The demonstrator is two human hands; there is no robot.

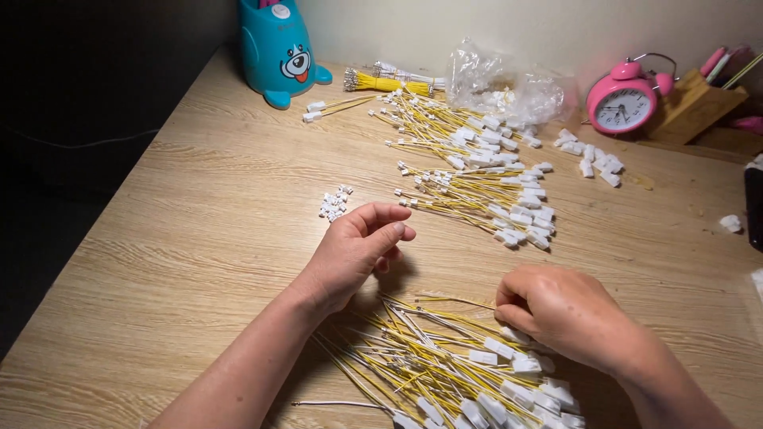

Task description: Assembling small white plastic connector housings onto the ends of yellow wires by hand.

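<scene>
Our right hand, fingers curled, rests on the lower wire pile; our left hand, loosely curled and holding nothing, hovers just upper-left of it.

The desk was pale wood-grain laminate, smooth and faintly satin. The wires under the hands wore thin yellow and white plastic sleeving with matt white plastic connectors and bare metal tips. The bag was crinkled clear film, the bear-faced holder glossy teal plastic, the alarm clock shiny pink.
</scene>
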